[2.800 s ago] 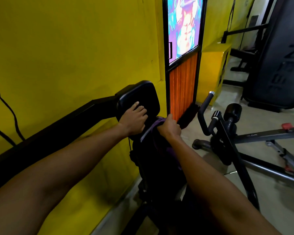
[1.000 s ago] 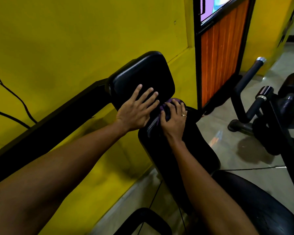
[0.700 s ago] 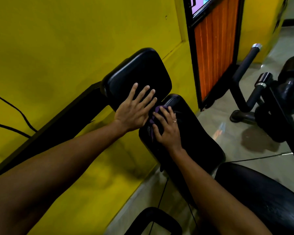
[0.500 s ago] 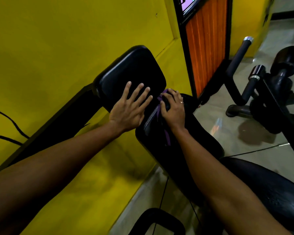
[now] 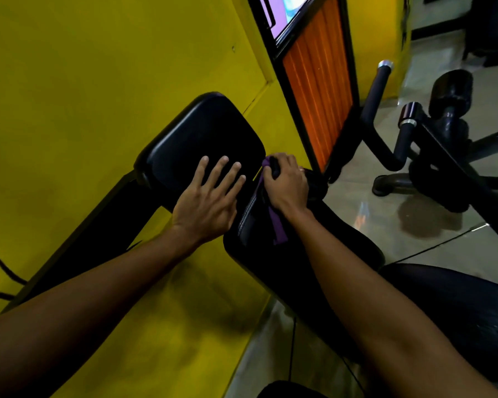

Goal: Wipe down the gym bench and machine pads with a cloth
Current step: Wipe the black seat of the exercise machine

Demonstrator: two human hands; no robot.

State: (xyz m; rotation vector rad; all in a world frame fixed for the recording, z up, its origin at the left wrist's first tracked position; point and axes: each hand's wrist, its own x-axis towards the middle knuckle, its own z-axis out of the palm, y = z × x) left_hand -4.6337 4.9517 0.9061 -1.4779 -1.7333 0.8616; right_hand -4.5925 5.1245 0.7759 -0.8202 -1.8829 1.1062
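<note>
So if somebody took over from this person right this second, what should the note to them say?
Left hand: open, fingers spread flat on the upper pad.
Right hand: grips the purple cloth at the top edge of the lower pad; a tail of cloth hangs down the pad.
Done: wiping is under way at that top edge; which surfaces are already clean does not show.
Left: probably the rest of the lower pad, the upper pad and the seat.
</note>
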